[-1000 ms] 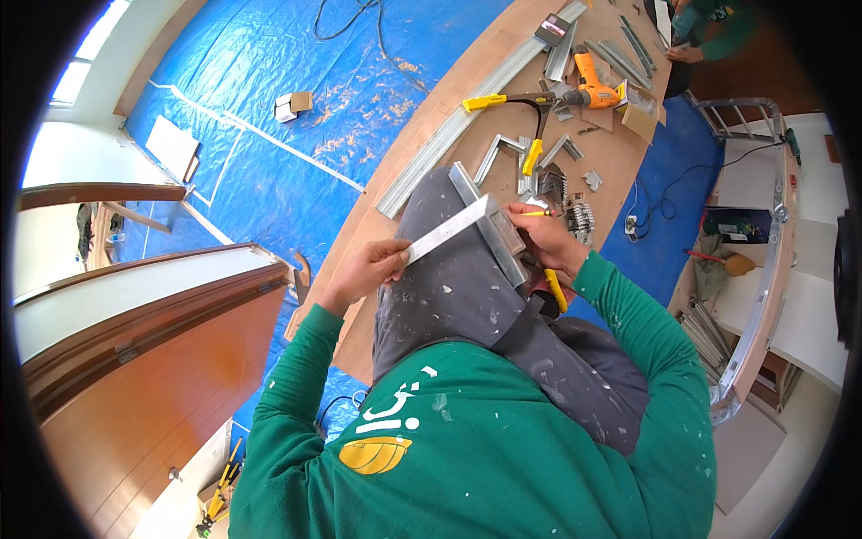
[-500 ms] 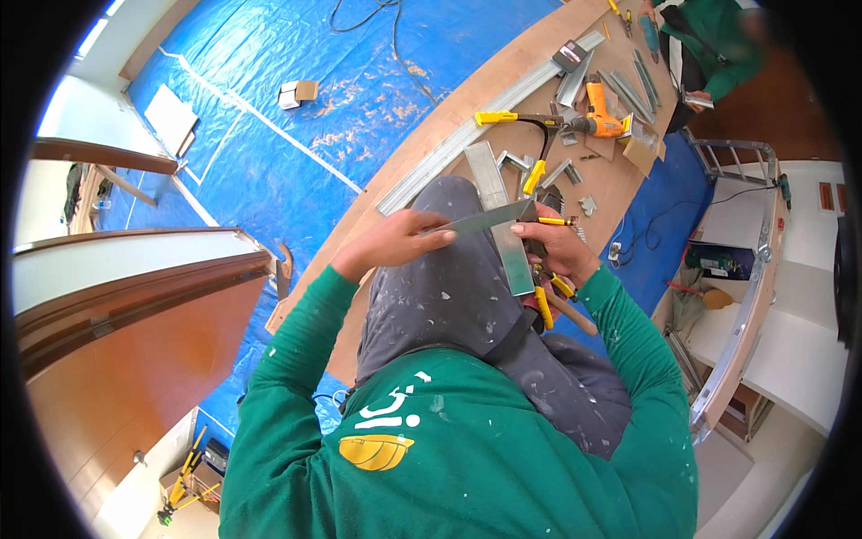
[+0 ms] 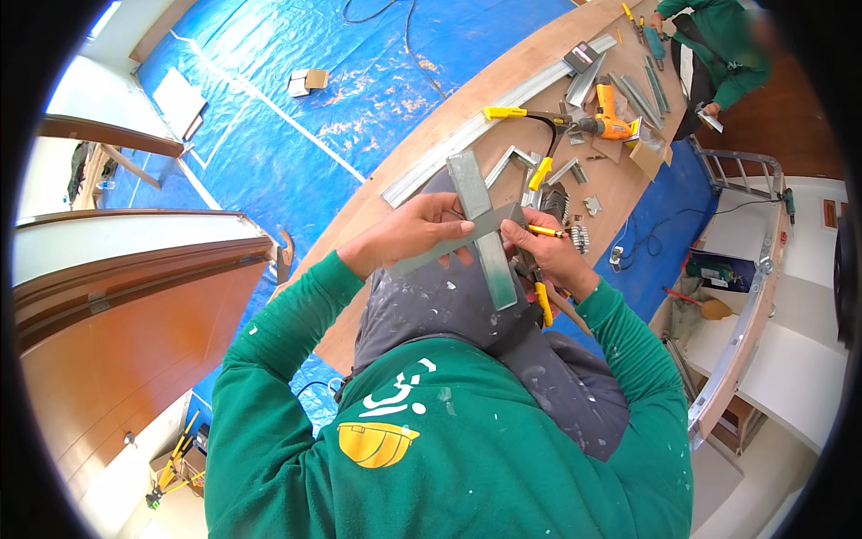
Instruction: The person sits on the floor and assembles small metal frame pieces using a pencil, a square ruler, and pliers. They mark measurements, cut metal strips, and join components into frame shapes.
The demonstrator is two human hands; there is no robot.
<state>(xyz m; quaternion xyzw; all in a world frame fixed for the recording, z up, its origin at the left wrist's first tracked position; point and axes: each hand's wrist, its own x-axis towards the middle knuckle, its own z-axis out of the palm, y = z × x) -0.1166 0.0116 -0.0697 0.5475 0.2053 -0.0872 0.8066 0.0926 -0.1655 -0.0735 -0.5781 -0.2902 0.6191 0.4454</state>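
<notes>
A short galvanised metal channel [image 3: 496, 269] lies over my raised knee, slanting away from me. Across it rests the flat grey blade [image 3: 426, 257] of what looks like a square. My left hand [image 3: 409, 232] is closed, its thumb on top of the blade and its fingers reaching beneath, by the channel. My right hand [image 3: 549, 250] pinches the square's other end by the channel's right edge. A yellow pencil [image 3: 545, 231] sticks out from between its fingers, pointing right. Below that hand are a yellow-handled tool [image 3: 543, 304] and a wooden handle [image 3: 571, 314], partly hidden.
On the wooden board [image 3: 359, 238] lie an orange drill [image 3: 612, 114], a yellow-handled clamp [image 3: 505, 113], long metal profiles [image 3: 449, 159] and cut pieces. A co-worker [image 3: 718, 54] stands at the far right. Blue sheeting [image 3: 269, 126] covers the floor; a brown door [image 3: 144, 332] is at left.
The square's blade has slid down and left, now crossing the channel under both hands. My left hand has moved right, up to the channel. The channel's near end has shifted slightly left.
</notes>
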